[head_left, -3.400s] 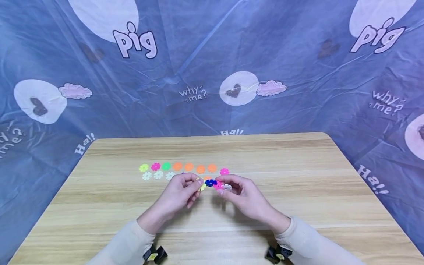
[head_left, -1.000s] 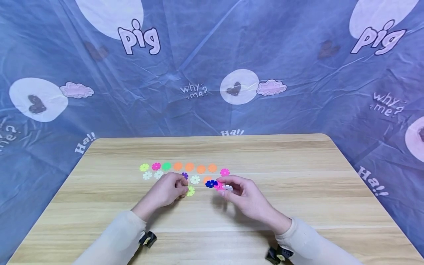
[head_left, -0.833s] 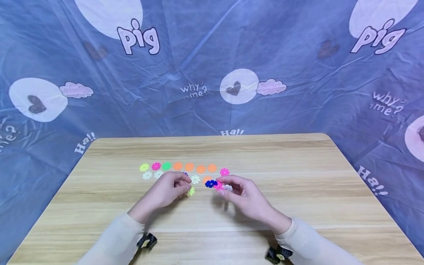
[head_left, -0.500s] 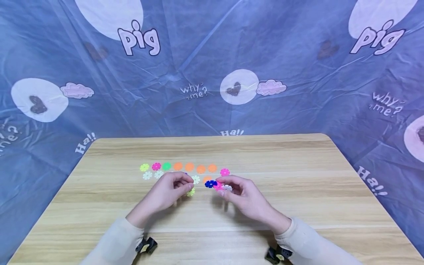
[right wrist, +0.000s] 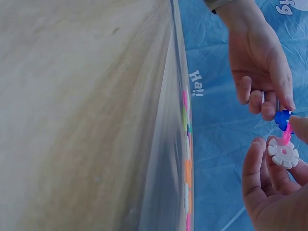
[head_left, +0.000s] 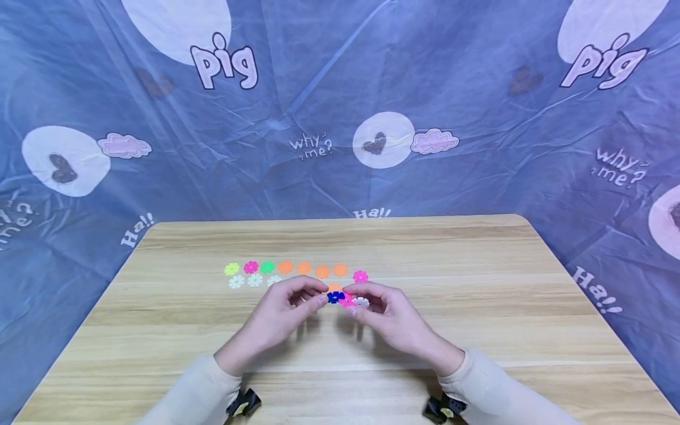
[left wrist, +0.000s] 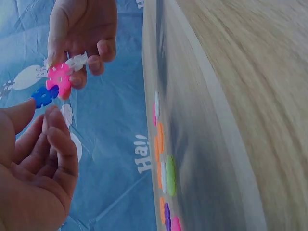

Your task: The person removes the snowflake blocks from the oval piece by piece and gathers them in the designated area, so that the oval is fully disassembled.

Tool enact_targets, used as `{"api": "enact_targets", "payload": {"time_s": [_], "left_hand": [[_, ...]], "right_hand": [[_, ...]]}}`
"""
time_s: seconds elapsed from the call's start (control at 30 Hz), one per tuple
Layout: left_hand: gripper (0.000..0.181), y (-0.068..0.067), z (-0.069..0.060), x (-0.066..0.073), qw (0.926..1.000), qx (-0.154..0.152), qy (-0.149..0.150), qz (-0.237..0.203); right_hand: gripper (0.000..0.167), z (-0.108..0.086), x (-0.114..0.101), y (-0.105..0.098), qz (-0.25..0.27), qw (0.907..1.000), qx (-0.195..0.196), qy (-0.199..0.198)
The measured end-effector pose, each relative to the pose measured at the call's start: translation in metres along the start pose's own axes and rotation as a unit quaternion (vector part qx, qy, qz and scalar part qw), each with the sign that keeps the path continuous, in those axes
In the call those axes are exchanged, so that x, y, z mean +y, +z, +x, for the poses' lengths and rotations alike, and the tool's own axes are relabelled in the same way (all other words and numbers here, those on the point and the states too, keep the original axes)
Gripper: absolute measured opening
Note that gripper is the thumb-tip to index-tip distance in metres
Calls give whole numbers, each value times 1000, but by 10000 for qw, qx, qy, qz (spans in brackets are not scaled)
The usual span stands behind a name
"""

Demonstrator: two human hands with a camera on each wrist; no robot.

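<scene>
A short chain of notched plastic interlocking discs is held above the table between both hands: a blue disc [head_left: 335, 297], a pink disc [left wrist: 58, 79] and a white disc [right wrist: 283, 152], slotted together at angles. My right hand [head_left: 390, 310] pinches the pink disc between thumb and forefinger, with the white one beside its fingers. My left hand [head_left: 287, 310] has its thumb and forefinger at the blue disc's free edge, pinching it; its other fingers are loosely curled. A yellow-green disc [left wrist: 171, 175] lies on the table, hidden behind my left hand in the head view.
On the wooden table [head_left: 451, 248], loose discs lie in rows beyond the hands: several orange discs [head_left: 304, 268], a green disc [head_left: 268, 267], pale discs [head_left: 255, 280], a yellow disc [head_left: 231, 269] and a pink one at right. A blue printed cloth [head_left: 319, 88] hangs behind the table.
Earlier my left hand held the yellow-green disc by the blue one, then set it down on the table. It has since moved right to the blue disc. My right hand stays nearly still.
</scene>
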State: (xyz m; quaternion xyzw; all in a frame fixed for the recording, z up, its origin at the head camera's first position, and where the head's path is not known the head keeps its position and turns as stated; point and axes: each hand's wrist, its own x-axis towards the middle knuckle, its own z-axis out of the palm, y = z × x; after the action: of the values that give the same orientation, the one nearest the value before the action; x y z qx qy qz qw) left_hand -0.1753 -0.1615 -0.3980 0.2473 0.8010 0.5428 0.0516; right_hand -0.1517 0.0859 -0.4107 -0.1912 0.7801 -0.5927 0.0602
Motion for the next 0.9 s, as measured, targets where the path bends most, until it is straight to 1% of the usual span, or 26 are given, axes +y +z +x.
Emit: {"api": "enact_targets", "payload": {"time_s": [0.1, 0.2, 0.33, 0.47, 0.57, 0.7, 0.8, 0.9], "left_hand": [[11, 2, 0, 1, 9999, -5, 93, 50], [9, 3, 0, 1, 9999, -12, 145, 8], [10, 5, -1, 0, 9997, 17, 142, -202], [11, 6, -1, 1, 9987, 22, 139, -486], [11, 7, -1, 2, 9990, 5, 149, -422], [11, 10, -1, 3, 9998, 40, 95, -168], [13, 13, -1, 4, 9997, 69, 63, -214], [14, 17, 0, 2, 9992, 152, 116, -363]], "right_hand": [[32, 0, -1, 1, -7, 10000, -3, -5], [34, 0, -1, 1, 49, 10000, 24, 12], [37, 0, -1, 0, 235, 9997, 68, 78], [33, -1, 0, -1, 282, 9995, 87, 57], [32, -2, 0, -2, 271, 9995, 128, -3], [31, -2, 0, -2, 294, 9994, 161, -42], [31, -3, -1, -2, 326, 9994, 140, -50], [32, -4, -2, -1, 379, 9992, 118, -54]]}}
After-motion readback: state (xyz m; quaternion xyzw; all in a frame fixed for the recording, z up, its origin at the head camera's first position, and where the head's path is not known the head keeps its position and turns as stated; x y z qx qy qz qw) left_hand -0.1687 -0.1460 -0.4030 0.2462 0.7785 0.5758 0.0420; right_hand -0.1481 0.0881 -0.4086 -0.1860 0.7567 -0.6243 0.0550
